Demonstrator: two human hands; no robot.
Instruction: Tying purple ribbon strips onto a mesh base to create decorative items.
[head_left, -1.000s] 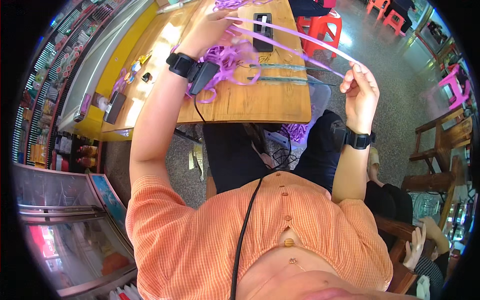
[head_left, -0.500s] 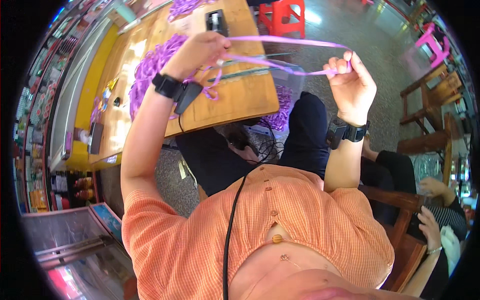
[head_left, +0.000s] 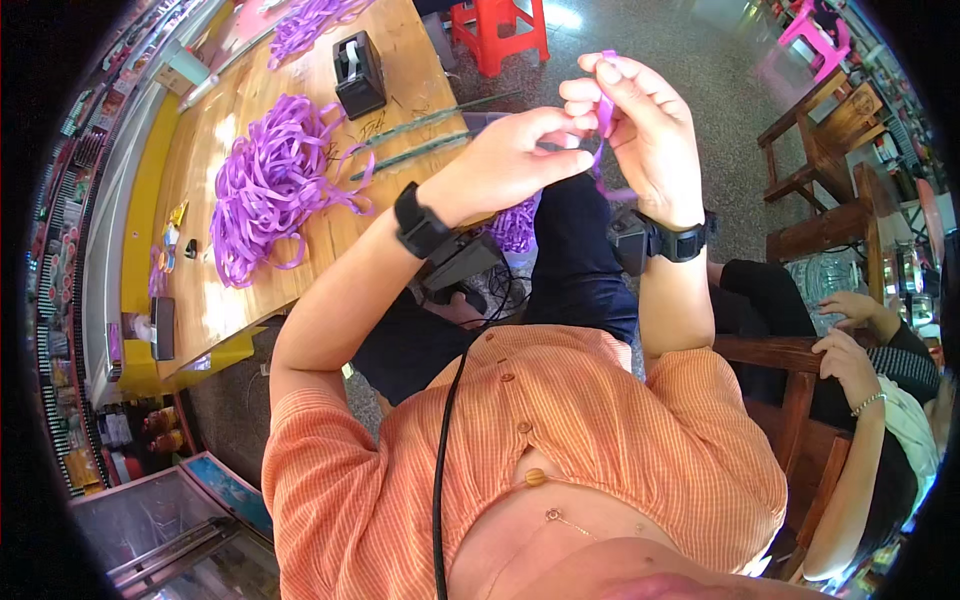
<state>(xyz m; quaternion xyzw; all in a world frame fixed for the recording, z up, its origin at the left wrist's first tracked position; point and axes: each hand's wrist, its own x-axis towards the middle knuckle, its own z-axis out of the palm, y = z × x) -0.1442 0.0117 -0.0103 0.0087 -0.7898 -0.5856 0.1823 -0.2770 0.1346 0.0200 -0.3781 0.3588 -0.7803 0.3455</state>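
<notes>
A narrow purple ribbon (head_left: 606,115) is gathered between my two hands, above my knee and beyond the table's right edge. My right hand (head_left: 648,130) is closed, pinching the ribbon upright between thumb and fingers. From the left, my left hand (head_left: 520,160) reaches in with its fingertips at the ribbon, seemingly gripping it; the exact contact is partly hidden. A short length of ribbon hangs below the fingers. On the wooden table (head_left: 225,320), to the left, lies a large loose heap of purple ribbon (head_left: 270,190).
A black tape dispenser (head_left: 360,80) and two thin greenish rods (head_left: 425,153) lie on the table. More purple ribbon (head_left: 515,228) sits below the table edge. A red stool (head_left: 498,38) stands beyond. Another person's hands (head_left: 850,370) are at the right, near a wooden chair (head_left: 790,365).
My left hand has moved right and down to meet my right hand, which has shifted slightly left and up. The ribbon stretched between them is now bunched together. The view has shifted.
</notes>
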